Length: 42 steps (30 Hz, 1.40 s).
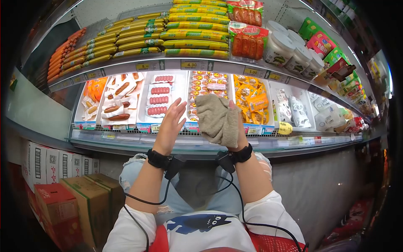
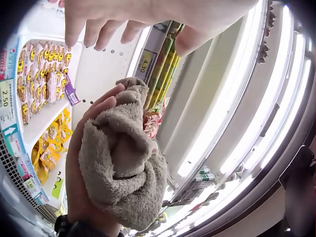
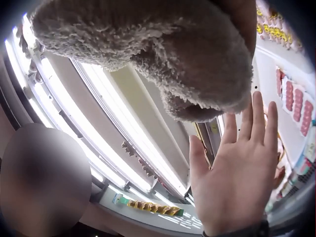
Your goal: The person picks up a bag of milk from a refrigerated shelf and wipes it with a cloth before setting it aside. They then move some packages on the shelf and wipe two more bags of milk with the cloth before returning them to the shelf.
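A grey-beige fluffy cloth (image 1: 216, 119) lies bunched in my right hand (image 1: 242, 133), in front of the lit lower shelf. In the left wrist view, the cloth (image 2: 126, 163) covers most of that palm and the thumb, with some fingers showing along its far edge. My left hand (image 1: 168, 128) is raised beside it, apart from the cloth and holding nothing. The right wrist view shows this left hand (image 3: 237, 173) palm on, its fingers straight and spread. Behind both hands are trays of packed sausages (image 1: 158, 100) and small snack packs (image 1: 210, 82).
On the upper shelf lie yellow-wrapped sausages (image 1: 195, 33), red sausage packs (image 1: 247, 42) and white-lidded jars (image 1: 279, 42). Its price rail (image 1: 193, 64) runs above the trays. A glass front edge (image 1: 193, 151) borders the cooler. Cardboard boxes (image 1: 84, 197) stand at lower left. Black cables (image 1: 147, 201) trail from both wrists.
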Each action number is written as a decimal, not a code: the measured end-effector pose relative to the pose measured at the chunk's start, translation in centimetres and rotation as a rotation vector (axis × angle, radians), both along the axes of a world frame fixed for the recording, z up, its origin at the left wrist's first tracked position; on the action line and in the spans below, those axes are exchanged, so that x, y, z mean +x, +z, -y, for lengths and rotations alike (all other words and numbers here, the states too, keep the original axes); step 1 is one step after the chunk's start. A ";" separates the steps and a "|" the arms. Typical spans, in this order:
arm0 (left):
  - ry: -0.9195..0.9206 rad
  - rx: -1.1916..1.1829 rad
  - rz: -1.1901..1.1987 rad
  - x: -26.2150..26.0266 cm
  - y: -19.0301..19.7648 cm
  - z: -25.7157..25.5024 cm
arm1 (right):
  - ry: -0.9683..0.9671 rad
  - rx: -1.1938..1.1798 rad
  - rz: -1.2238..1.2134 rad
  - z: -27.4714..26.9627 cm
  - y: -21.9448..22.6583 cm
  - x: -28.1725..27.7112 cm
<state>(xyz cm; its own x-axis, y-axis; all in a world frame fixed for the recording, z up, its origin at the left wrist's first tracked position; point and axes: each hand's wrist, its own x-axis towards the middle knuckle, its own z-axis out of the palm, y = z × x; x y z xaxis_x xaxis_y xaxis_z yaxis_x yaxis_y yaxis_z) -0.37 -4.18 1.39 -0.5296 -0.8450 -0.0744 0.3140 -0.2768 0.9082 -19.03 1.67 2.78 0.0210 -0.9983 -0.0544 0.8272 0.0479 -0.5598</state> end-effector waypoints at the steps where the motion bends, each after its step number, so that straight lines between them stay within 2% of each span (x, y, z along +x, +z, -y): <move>1: -0.006 0.019 -0.019 -0.2 0.2 -0.2 | 0.017 -0.015 -0.011 0.0 0.2 0.1; 4: -0.023 0.020 -0.010 -1.0 -0.3 -0.3 | 0.073 0.017 0.006 -0.5 0.2 0.7; 8: -0.074 0.018 -0.130 -1.2 -0.9 -0.3 | 0.162 0.196 -0.065 -1.0 -0.3 1.8; 10: -0.184 0.015 -0.157 -0.7 -0.7 -0.1 | 0.204 0.188 -0.040 -1.2 -1.2 2.1; 13: -0.131 -0.036 -0.032 -0.5 -0.5 -0.4 | 0.115 0.261 -0.116 -1.5 -1.0 2.5; 16: -0.143 -0.046 0.074 -0.6 -2.3 -0.1 | 0.128 0.245 -0.203 -1.9 -0.7 2.6; 17: -0.126 -0.046 0.034 -0.8 -3.0 0.0 | 0.147 0.258 -0.218 -2.1 -0.1 2.8; 20: -0.070 -0.164 0.055 -0.5 -3.4 0.0 | 0.106 0.308 -0.284 -2.4 -0.1 3.5; 21: 0.050 -0.218 0.079 -0.8 -4.1 -0.1 | 0.121 0.294 -0.279 -2.5 -0.5 3.4; 24: 0.245 -0.361 0.258 0.5 -1.1 -1.1 | 0.016 0.231 -0.300 -2.2 -1.1 4.1; 26: 0.341 -0.402 0.250 0.9 -0.9 -0.9 | 0.036 0.159 -0.245 -2.0 -1.3 4.1; 28: 0.384 -0.385 0.259 1.7 -0.6 -0.5 | 0.062 0.135 -0.150 -1.7 -1.5 4.0; 29: 0.423 -0.388 0.249 2.1 -0.6 -0.2 | 0.154 0.171 -0.078 -1.5 -1.5 4.0; 32: 0.530 -0.389 0.212 2.9 -1.1 0.6 | 0.296 0.190 -0.075 -1.7 -0.4 4.4; 33: 0.527 -0.337 0.203 3.1 -1.8 1.2 | 0.280 0.252 -0.107 -1.7 -0.8 4.3; 36: 0.463 -0.227 -0.041 3.3 -2.9 2.1 | 0.257 0.259 -0.112 -1.5 -0.8 4.8; 37: 0.341 -0.078 -0.132 3.8 -2.8 2.0 | 0.240 0.224 -0.142 -1.5 -0.9 4.9; 40: 0.179 -0.019 -0.127 5.2 -2.2 1.4 | 0.249 0.221 -0.113 -1.5 -0.8 5.2; 41: 0.213 -0.067 -0.196 5.1 -2.7 1.6 | 0.251 0.221 -0.129 -1.5 -0.5 5.4; 42: 0.252 -0.149 -0.137 5.2 -2.5 1.6 | 0.257 0.219 -0.144 -1.7 0.4 6.0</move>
